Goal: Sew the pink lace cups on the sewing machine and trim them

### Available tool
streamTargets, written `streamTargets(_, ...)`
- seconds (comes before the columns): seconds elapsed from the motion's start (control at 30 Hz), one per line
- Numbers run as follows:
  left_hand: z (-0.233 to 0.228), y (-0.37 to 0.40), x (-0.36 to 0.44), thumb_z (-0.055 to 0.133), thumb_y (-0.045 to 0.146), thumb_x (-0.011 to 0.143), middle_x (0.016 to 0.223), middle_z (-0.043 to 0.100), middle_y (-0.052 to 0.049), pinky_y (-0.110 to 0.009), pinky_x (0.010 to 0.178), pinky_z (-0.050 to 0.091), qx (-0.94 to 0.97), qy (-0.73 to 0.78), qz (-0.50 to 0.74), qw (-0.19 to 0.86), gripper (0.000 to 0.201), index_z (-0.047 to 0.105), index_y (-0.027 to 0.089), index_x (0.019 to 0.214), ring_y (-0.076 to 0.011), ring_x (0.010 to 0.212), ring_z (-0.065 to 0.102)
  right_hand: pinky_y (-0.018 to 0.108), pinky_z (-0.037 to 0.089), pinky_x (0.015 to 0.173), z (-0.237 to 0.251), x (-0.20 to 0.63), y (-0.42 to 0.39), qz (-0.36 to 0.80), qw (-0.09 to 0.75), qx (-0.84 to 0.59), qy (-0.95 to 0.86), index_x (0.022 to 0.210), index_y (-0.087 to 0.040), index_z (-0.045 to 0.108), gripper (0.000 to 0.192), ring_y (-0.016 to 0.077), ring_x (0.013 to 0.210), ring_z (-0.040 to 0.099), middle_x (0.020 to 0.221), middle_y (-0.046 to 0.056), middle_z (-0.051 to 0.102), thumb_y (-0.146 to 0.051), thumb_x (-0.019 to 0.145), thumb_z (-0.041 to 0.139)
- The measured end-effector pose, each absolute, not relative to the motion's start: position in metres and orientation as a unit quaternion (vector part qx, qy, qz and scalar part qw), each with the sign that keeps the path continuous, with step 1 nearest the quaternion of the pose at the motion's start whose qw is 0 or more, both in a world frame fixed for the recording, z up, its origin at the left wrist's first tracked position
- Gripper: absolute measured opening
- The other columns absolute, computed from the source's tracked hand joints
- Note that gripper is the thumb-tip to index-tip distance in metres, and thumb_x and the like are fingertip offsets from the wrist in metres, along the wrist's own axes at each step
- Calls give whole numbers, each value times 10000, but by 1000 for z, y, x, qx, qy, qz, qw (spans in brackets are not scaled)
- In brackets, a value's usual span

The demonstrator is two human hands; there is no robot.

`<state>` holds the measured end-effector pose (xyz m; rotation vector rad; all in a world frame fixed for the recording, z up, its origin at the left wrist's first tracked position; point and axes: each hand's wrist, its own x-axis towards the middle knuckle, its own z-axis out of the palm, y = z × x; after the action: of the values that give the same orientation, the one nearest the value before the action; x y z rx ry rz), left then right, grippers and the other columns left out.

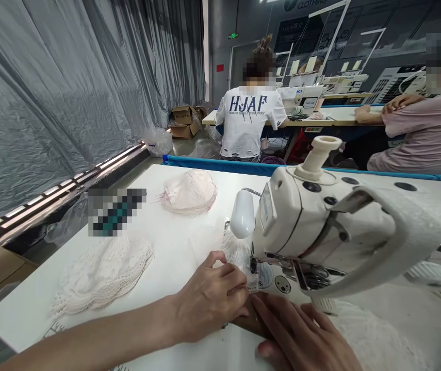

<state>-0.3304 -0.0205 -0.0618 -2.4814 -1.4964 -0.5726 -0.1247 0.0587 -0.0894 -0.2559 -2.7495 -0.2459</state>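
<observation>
Head view: our left hand (208,299) lies flat on the white lace piece (239,257), fingers pinching its edge just in front of the sewing machine (321,232) needle area. Our right hand (301,335) is beside it w/ fingers stretched, pressing on fabric, gripping nothing. Lace stack (100,278) sits left on the table (174,226); pink bundle (189,193) farther back.

"HJAF" on white T-shirt (248,123), "CLOTHING" on wall sign (310,4)

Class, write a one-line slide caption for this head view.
Left hand and right hand press lace at a sewing machine.
</observation>
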Motion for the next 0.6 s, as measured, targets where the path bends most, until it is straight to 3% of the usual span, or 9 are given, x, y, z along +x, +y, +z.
streamTargets(0.23,-61,-23,-331,457,245,935,918,621,-22,-360,863,336,-839,-502,-175,116,188,581,103,931,-121,876,561,338,443,696,-93,-121,60,-105,193,-83,-972,1157,-183,593,450,177,816,673,1057,71,690,-410,986,244)
streamTargets(0.4,-63,-23,-332,487,206,918,1139,607,-25,-351,867,351,-849,-467,-205,139,194,579,123,768,-136,1003,532,335,458,682,-95,-120,60,-106,178,-82,-975,1183,-181,574,449,171,799,677,1064,62,687,-429,980,260)
streamTargets(0.6,-64,-21,-330,484,195,916,1020,650,-28,-342,810,375,-851,-465,-197,144,254,549,130,679,-134,913,553,317,486,640,-95,-122,61,-114,169,-73,-976,1187,-167,572,456,153,696,679,1031,69,693,-414,983,248)
